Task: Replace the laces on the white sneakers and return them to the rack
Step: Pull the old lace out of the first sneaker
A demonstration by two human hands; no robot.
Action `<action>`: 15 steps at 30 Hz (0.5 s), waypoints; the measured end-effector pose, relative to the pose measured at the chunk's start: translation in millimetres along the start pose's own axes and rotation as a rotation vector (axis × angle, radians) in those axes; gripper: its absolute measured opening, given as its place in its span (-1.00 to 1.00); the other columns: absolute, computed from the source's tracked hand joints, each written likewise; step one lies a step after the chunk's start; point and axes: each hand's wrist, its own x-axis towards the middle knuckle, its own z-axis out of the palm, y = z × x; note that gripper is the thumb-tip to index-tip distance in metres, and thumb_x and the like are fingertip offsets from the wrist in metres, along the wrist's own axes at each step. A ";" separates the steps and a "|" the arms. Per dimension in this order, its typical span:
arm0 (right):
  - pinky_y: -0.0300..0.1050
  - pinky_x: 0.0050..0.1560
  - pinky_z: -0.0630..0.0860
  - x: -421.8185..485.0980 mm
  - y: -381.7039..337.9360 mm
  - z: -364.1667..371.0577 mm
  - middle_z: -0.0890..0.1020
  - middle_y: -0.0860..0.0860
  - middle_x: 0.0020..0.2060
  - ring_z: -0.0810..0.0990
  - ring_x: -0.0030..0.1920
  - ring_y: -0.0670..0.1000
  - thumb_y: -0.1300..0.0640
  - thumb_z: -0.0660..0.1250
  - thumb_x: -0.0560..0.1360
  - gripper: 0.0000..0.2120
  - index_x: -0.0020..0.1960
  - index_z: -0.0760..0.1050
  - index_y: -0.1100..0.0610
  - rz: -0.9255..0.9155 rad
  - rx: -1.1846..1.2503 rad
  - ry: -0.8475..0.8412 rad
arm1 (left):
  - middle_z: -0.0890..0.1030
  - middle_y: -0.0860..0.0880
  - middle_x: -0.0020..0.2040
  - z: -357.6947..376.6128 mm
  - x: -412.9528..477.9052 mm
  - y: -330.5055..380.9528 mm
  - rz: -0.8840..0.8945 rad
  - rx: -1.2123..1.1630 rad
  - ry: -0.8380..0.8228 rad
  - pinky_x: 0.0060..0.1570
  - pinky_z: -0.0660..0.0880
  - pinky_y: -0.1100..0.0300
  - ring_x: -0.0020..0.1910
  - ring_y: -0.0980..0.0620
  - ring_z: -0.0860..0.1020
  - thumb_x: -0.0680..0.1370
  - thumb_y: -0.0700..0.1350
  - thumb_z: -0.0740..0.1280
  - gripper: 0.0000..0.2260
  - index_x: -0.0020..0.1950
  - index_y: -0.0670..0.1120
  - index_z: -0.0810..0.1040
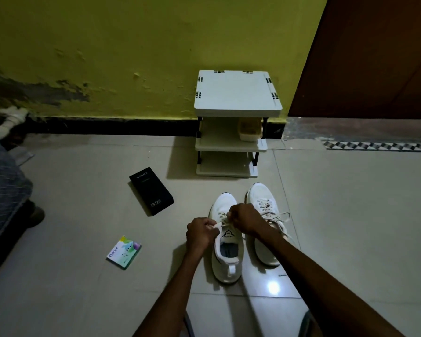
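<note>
Closest to me, the person's bare forearms reach down over the pale tiled floor to the nearer white mesh sneaker, which stands with its heel toward them. The left hand is clenched around an end of the cream flat lace. The right hand pinches the same lace just above the tongue, fingers curled tight. Just beside this shoe on the right stands the second white sneaker, laced up its front, with loose ends trailing untied onto the tiles. I'd put the job past its middle: one shoe looks threaded, and the other is being finished near the top eyelets. Knots are left to tie, and neither shoe is on the rack yet. Whether these laces are the new ones I cannot tell. By my count there are two sneakers and two hands, both busy on one lace. To the left lies one small colourful cardboard carton, and farther out one black rectangular phone box. Against the yellow-green wall stands one white plastic three-tier shoe rack, with one yellowish container on its middle shelf.
</note>
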 end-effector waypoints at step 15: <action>-0.05 -0.10 0.50 -12.9 -13.2 7.9 0.62 0.15 -0.05 0.62 -0.01 0.18 0.19 0.41 0.43 -0.86 -0.05 0.58 0.23 0.006 -0.293 0.139 | 0.68 -0.07 -0.13 7.9 -5.2 -1.9 0.118 0.130 0.066 -0.20 0.36 0.28 -0.09 -0.06 0.62 0.44 -0.09 0.42 -0.86 -0.06 -0.12 0.68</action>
